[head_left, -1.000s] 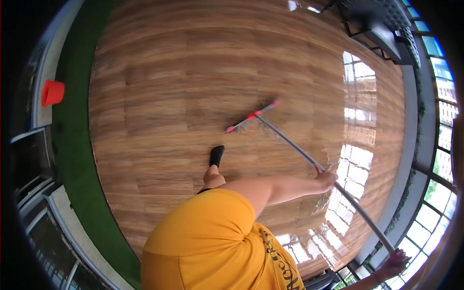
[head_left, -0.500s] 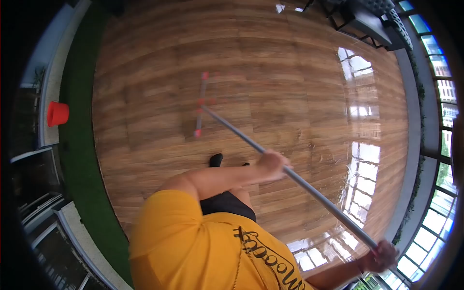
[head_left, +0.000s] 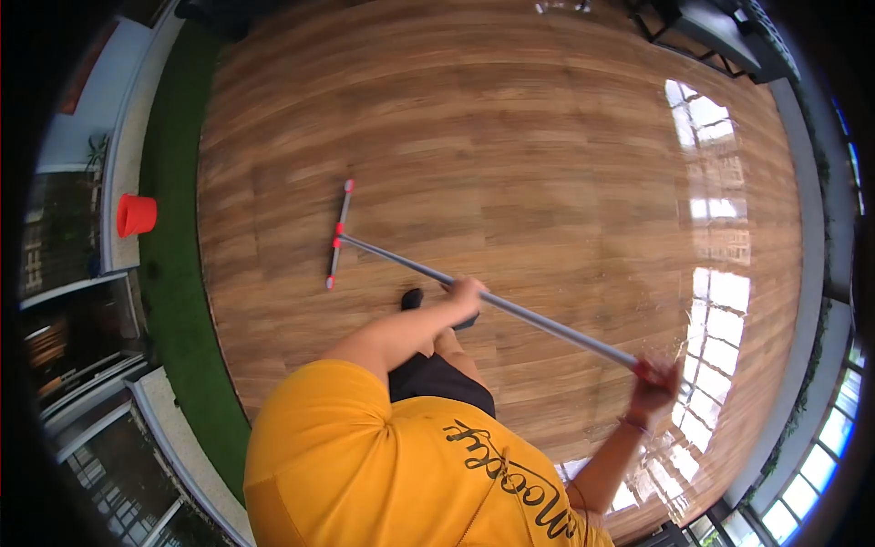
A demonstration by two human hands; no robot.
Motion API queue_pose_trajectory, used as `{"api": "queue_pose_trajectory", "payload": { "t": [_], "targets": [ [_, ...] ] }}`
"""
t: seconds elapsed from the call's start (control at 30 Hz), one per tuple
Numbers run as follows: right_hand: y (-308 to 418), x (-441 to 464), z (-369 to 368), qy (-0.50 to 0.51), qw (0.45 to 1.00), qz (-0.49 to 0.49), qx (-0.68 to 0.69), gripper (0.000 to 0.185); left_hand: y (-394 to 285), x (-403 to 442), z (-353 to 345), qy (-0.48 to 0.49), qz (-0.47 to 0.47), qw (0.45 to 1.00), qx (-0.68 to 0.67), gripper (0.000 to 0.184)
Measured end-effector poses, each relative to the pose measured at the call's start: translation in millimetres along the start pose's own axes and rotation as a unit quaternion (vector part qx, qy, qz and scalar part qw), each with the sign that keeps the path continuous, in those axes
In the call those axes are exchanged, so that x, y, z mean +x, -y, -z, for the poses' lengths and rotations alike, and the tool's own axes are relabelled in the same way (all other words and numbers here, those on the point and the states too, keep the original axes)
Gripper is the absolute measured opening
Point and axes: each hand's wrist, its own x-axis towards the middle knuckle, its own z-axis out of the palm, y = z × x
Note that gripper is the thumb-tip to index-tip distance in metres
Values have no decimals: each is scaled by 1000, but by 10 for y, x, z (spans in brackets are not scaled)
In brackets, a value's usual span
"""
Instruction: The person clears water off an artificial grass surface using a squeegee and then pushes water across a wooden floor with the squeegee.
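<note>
A floor squeegee [head_left: 556,326] with a long grey pole reaches slantwise across the view. Its narrow grey head [head_left: 344,205], with red end caps and a red centre joint, rests on the wood floor ahead and to the left. My left hand [head_left: 468,296] is wrapped round the middle of the pole. Farther back, my right hand [head_left: 656,387] is closed round the pole's reddish upper end, slightly blurred. Part of a dark shoe [head_left: 412,298] shows beneath my left arm.
The glossy wood floor [head_left: 547,182] shows wet patches and window reflections on the right. A green strip [head_left: 169,182] runs along the left, with a red bucket [head_left: 137,215] beside it. Dark furniture [head_left: 706,41] stands at the far right, and a grey ledge [head_left: 811,219] borders that side.
The squeegee head has moved left and nearer to me. My right hand has come inward and forward with the pole end, and my left hand has shifted left.
</note>
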Motion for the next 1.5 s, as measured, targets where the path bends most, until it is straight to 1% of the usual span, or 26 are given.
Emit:
{"api": "queue_pose_trajectory", "payload": {
  "t": [0.03, 0.1, 0.13, 0.17, 0.3, 0.4, 0.57, 0.73, 0.77, 0.8, 0.83, 0.87, 0.9, 0.93, 0.97, 1.0, 1.1, 1.17, 1.23, 1.3, 1.33, 1.37, 1.4, 1.43, 1.47, 1.5],
  "targets": [
    [482, -65, 286, -90, 988, 68, -106, 34, -270, 26, -428, 45, -31, 997, -55, 20],
    [1560, -340, 551, 37, 982, 116, -147, 33, -1181, -98, -1114, 81, -54, 993, -69, 7],
    [2031, -528, 393, 43, 995, 74, -46, 34, -1638, -149, -1309, 151, -80, 983, -59, 10],
    [2331, -716, 111, 44, 992, 97, -65, 34, -2078, -227, -1282, 202, -161, 965, -52, 12],
    [2855, -1291, -597, 23, 916, 317, -246, 33, -3196, -391, -984, 258, -298, 912, -110, 12],
    [2688, -1431, -1047, 63, 879, 389, -270, 33, -3510, -272, -756, 316, -339, 883, -81, 12],
    [2191, -1231, -1719, 171, 883, 392, -194, 34, -3114, 59, 81, 256, -346, 899, -82, 14],
    [1330, -470, -2100, 220, 924, 311, -33, 36, -1928, 862, 1791, 205, -299, 932, -8, 19],
    [1003, -243, -2074, 161, 915, 363, -70, 30, -1557, 1060, 2028, 132, -286, 949, 3, 17],
    [630, 8, -2085, 134, 915, 353, -143, 19, -1253, 1260, 2419, 95, -278, 955, 30, 18],
    [134, 298, -2212, -23, 870, 367, -329, 22, -758, 1622, 2520, 97, -243, 964, 46, 20],
    [-289, 597, -2363, 67, 961, 238, -124, 18, -372, 1838, 2859, 79, -207, 972, 75, 23],
    [-835, 822, -2537, 13, 977, 193, -85, 15, 113, 2069, 3046, 59, -160, 982, 77, 25],
    [-1271, 1061, -2454, 64, 991, 109, -46, 15, 666, 2332, 3140, 12, -117, 990, 83, 28],
    [-1651, 1257, -3033, 23, 997, 56, -55, 16, 980, 2499, 3439, -9, -104, 989, 102, 29],
    [-1972, 1346, -3274, -16, 996, 20, -83, 12, 1343, 2645, 3670, 56, -60, 977, 199, 25],
    [-2618, 1583, -3626, 42, 995, -40, -75, 12, 2063, 2785, 3991, 25, -42, 973, 225, 31],
    [-2716, 1678, -3683, 82, 993, -47, -76, 9, 2193, 2893, 3938, 45, -8, 972, 233, 32],
    [-2530, 1720, -3602, 58, 997, -19, -57, 11, 2019, 2968, 3588, 66, -37, 976, 206, 31],
    [-2136, 1694, -3335, -19, 999, 27, -23, 16, 1285, 2872, 3201, 48, -40, 992, 111, 33],
    [-1845, 1640, -3122, -76, 996, 49, -14, 20, 1097, 2927, 2932, 130, -75, 987, 58, 26],
    [-1483, 1498, -2707, -57, 996, 64, 21, 24, 760, 2785, 2656, 110, -104, 985, 83, 21],
    [-1222, 1275, -2346, -37, 994, 80, 60, 27, 574, 2738, 2298, 158, -115, 979, 54, 21],
    [-899, 1016, -2477, -52, 992, 102, 45, 34, 104, 2626, 2209, 230, -156, 950, 139, 25],
    [-632, 704, -2441, -79, 984, 158, 22, 37, 41, 2501, 1740, 241, -195, 945, 102, 29],
    [-418, 382, -2547, -119, 971, 203, -33, 37, -387, 2290, 1840, 284, -228, 928, 75, 31]
  ]
}}
